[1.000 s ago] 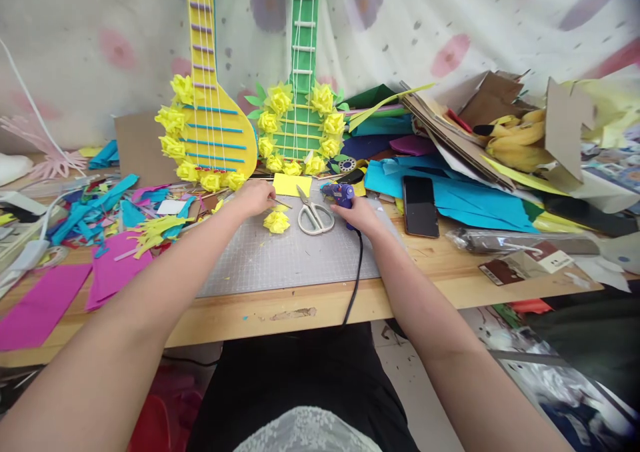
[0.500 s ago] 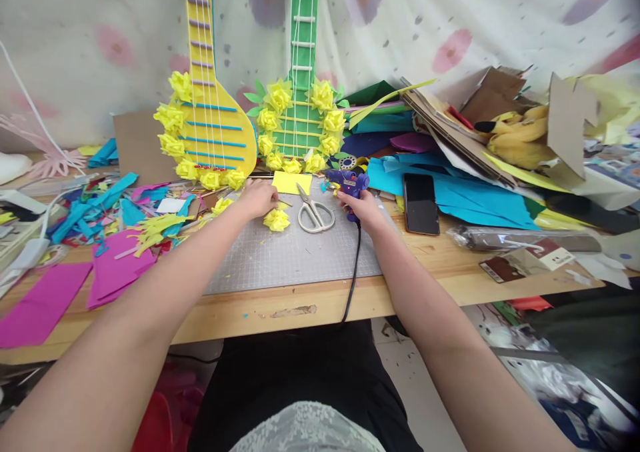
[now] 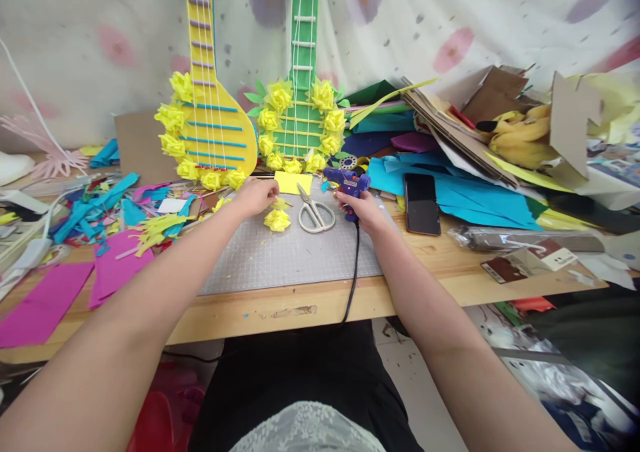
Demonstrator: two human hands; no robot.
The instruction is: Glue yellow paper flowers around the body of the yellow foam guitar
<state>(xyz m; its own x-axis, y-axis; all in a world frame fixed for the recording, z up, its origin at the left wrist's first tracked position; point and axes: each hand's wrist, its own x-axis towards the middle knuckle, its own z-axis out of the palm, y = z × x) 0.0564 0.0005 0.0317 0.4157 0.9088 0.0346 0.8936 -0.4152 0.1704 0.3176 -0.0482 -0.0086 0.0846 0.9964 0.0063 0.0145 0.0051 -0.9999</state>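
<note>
My right hand (image 3: 364,209) is closed round the handle of a purple glue gun (image 3: 350,184), whose nozzle points left over the grey cutting mat (image 3: 290,265). My left hand (image 3: 259,195) is at the mat's back left with its fingers bent together; anything between them is too small to make out. Just right of and below it lies a yellow paper flower (image 3: 277,221). Scissors (image 3: 316,216) rest between my hands, their tips at a yellow paper sheet (image 3: 293,183). Behind stand a yellow paper guitar (image 3: 220,129) and a green one (image 3: 301,115), both edged with yellow flowers.
Coloured paper scraps (image 3: 95,205) and magenta sheets (image 3: 45,305) cover the left. A phone (image 3: 421,203), blue paper (image 3: 465,202), cardboard (image 3: 573,129) and a plastic-wrapped roll (image 3: 530,239) lie right. The glue gun's cord (image 3: 355,272) hangs over the table's front edge.
My left hand has shifted slightly, its fingers now a little higher above the yellow flower. My right hand and the glue gun have hardly moved.
</note>
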